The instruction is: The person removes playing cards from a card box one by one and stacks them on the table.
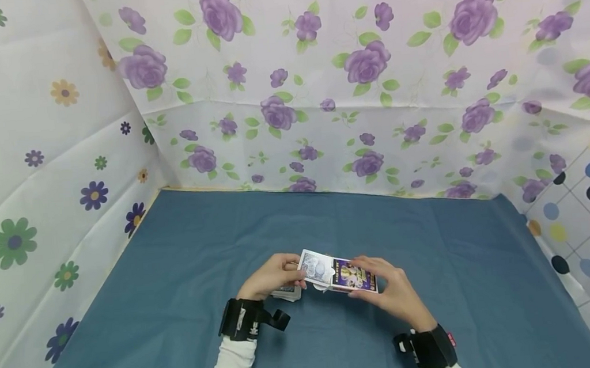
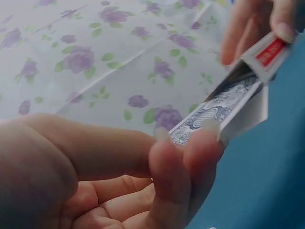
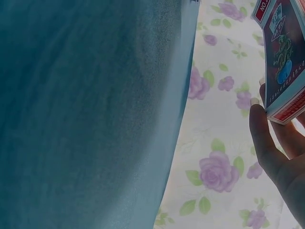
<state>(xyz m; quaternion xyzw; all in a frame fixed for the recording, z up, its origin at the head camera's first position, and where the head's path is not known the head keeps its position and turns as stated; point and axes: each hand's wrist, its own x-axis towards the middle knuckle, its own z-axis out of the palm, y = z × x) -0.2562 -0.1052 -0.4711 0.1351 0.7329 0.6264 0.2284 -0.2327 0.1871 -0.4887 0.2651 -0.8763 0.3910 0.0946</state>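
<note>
My left hand [image 1: 271, 275] pinches the end of a deck of playing cards [image 1: 316, 267] with blue-and-white patterned backs. The other end of these cards sits inside a purple card box [image 1: 354, 274]. Fingers and thumb of my right hand [image 1: 394, 286] grip that box by its sides. In the left wrist view, thumb and fingers press on the cards [image 2: 214, 112] at the open end of the box [image 2: 271, 55], whose flap stands out. The right wrist view shows the printed face of the box [image 3: 285, 57]. Below my left hand, a second stack of cards [image 1: 290, 293] lies on the table, partly hidden.
A blue cloth [image 1: 215, 230] covers the table. White sheets with purple flowers [image 1: 279, 113] rise behind it, with a flowered sheet [image 1: 13, 243] on the left and a dotted one [image 1: 589, 224] on the right. Black straps [image 1: 433, 347] circle both wrists.
</note>
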